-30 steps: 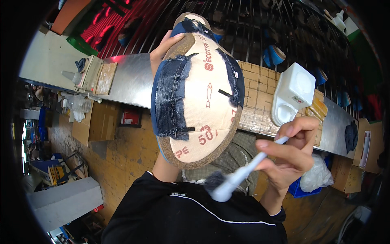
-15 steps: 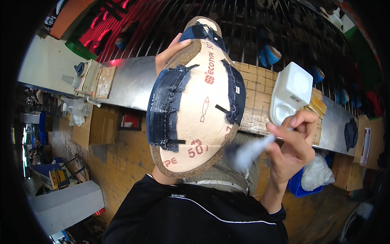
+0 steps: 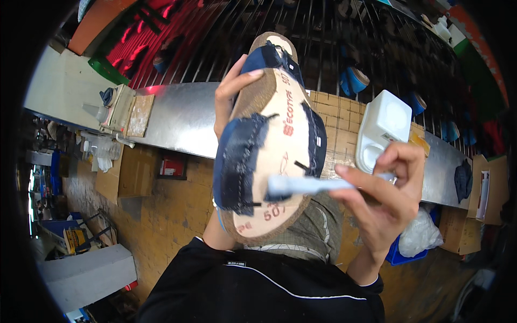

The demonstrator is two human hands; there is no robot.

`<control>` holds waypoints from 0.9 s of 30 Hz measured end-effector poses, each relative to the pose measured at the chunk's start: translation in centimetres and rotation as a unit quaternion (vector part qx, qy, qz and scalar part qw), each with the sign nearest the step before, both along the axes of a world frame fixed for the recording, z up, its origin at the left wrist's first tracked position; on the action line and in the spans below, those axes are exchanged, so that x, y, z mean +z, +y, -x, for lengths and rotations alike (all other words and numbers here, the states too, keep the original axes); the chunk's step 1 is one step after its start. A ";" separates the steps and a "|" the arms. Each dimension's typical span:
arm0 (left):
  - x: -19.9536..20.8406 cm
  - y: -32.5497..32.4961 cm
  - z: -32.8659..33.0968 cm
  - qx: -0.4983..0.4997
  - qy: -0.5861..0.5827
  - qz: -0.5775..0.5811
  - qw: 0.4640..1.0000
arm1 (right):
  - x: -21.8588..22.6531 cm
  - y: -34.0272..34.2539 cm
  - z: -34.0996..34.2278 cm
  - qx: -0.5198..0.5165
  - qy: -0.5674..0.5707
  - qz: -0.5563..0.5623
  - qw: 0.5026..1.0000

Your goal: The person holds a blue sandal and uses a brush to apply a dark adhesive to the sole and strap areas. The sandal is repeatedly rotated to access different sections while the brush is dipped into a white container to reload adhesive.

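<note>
Right hand (image 3: 386, 195) pinching a brush (image 3: 315, 185), left hand (image 3: 232, 90) clasping the shoe's (image 3: 269, 148) far left edge, presumably clear of bristles (image 3: 276, 197), I work remotely

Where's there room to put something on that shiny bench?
The widest bare metal on the bench lies between the small wooden board and the held-up shoe. The gridded board is bare between shoe and white container too. Crowded: around that container, with yellow slab and right hand.
</note>
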State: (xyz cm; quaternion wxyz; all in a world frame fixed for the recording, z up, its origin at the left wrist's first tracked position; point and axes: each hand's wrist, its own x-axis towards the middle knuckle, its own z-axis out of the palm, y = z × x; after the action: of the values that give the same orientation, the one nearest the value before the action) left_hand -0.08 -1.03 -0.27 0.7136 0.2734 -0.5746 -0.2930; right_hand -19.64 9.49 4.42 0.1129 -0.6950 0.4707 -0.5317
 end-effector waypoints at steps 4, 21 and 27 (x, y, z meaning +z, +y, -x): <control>-0.2 1.3 0.7 -0.007 -0.006 0.008 1.000 | 0.4 -2.5 -0.5 -0.094 0.033 0.027 0.995; -1.9 3.0 -2.5 -0.116 0.048 -0.005 0.992 | 0.4 -8.9 0.4 -0.196 -0.066 0.035 0.978; -4.9 2.6 -10.2 -0.305 0.236 -0.175 0.906 | -2.0 -6.5 3.6 -0.201 -0.133 0.009 0.970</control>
State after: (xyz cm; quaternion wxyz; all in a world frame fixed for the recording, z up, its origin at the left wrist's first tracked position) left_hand 10.16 1.61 -5.13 0.6447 0.1278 -0.3842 -0.6484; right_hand -23.20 3.02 2.37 0.0585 -0.5104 0.5767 -0.6352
